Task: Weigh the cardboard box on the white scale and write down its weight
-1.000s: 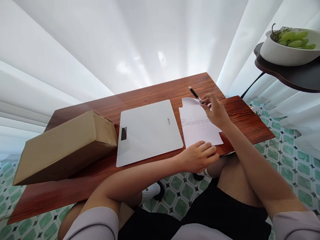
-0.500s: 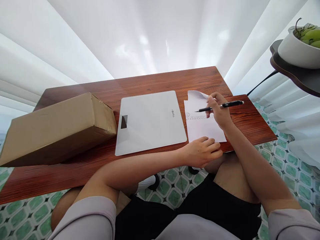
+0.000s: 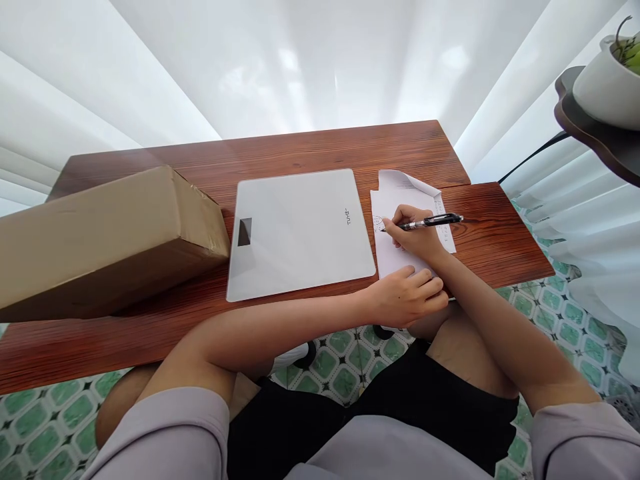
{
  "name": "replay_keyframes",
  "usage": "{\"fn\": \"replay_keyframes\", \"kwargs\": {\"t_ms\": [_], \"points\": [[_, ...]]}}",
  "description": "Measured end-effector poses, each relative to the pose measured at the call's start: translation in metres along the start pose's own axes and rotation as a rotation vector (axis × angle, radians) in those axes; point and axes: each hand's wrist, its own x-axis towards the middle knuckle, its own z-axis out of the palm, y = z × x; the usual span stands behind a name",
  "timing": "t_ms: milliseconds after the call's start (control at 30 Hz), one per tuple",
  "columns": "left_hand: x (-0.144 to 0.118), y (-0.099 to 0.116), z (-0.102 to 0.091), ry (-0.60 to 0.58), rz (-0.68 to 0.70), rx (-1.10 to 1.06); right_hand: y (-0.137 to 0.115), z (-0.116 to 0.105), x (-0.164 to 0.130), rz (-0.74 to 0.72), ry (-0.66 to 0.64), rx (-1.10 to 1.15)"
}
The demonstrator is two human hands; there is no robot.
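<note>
A black pen (image 3: pixel 434 221) is gripped in my right hand (image 3: pixel 415 235), its tip low at the left side of a paper notepad (image 3: pixel 390 257). Handwriting shows near the tip, and the pad's top sheet is folded back with a curled edge. My left hand (image 3: pixel 407 295) rests over the pad's near edge, fingers loosely bent and lying down, holding nothing I can see. Left of the pad lies a flat white glass scale (image 3: pixel 300 233) with a dark display window.
A long brown cardboard box (image 3: pixel 115 240) stands on the left of the wooden table (image 3: pixel 280 153). At the right, a white bowl (image 3: pixel 607 90) with green fruit sits on a dark wavy-edged shelf (image 3: pixel 575 120). White curtains (image 3: pixel 320 60) hang behind.
My right hand has moved down and left, bringing the pen tip to the writing at the pad's left side. My left hand stays at the near edge. The view has shifted slightly.
</note>
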Motion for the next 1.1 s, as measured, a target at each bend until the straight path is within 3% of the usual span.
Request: {"fn": "replay_keyframes", "kwargs": {"t_ms": [200, 1100], "points": [[-0.0008, 0.0026, -0.0030, -0.027, -0.072, 0.010, 0.0050, 0.0017, 0.0019, 0.013, -0.082, -0.001], [0.0002, 0.0016, -0.0015, -0.030, -0.075, -0.031, 0.0056, 0.0043, 0.0020, -0.023, -0.065, -0.013]]}}
